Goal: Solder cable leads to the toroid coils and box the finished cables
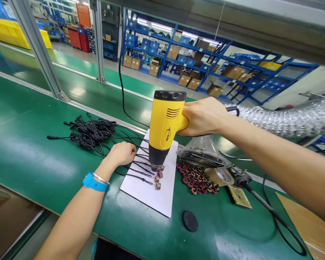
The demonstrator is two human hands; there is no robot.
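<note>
My right hand (203,115) is wrapped round the handle of a yellow heat gun (164,122), whose black nozzle points down. Just under the nozzle lie several small copper-wound coils (157,186), joined to the ends of black cables (137,177) on a white board (162,202). At the board's left edge my left hand (124,153) is closed over one or more of these cables; its fingertips are partly hidden. The cables lead left into a tangled black bundle (93,131) on the green table.
Right of the board lie a pile of red and copper coils (196,178), a clear fume hood (203,151) on a silver duct (284,119), and a soldering sponge tray (239,196). A round black disc (190,221) lies nearer. A metal post (38,47) rises at left.
</note>
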